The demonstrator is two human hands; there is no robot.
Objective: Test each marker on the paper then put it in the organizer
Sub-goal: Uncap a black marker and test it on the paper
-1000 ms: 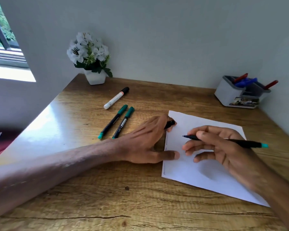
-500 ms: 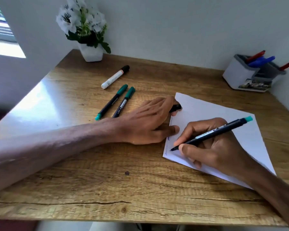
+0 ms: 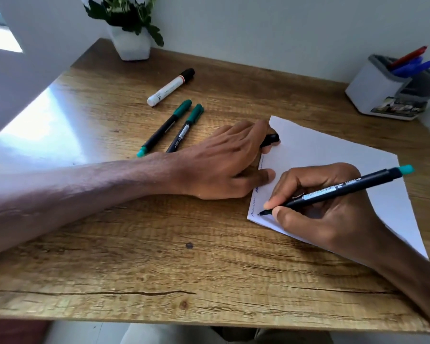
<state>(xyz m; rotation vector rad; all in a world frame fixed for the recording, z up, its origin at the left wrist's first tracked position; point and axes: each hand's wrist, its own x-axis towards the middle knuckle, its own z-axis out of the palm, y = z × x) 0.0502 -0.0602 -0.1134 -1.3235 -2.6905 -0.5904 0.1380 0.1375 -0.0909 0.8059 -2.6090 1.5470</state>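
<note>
A wooden desk (image 3: 109,244) stands against a pale wall. The paper (image 3: 320,150) lies at about three o'clock on it. The right hand (image 3: 328,207) grips a black pen (image 3: 345,188) with a teal end, its tip touching the paper's near left corner beside faint scribbles. The left hand (image 3: 221,162) rests palm down at the paper's left edge, fingers closed over a black cap (image 3: 271,139). At eleven o'clock lie two green-capped pens (image 3: 181,127) and a white marker (image 3: 170,86). The organizer (image 3: 372,93), holding red and blue pens, sits at two o'clock; a potted plant (image 3: 132,43) at twelve.
</note>
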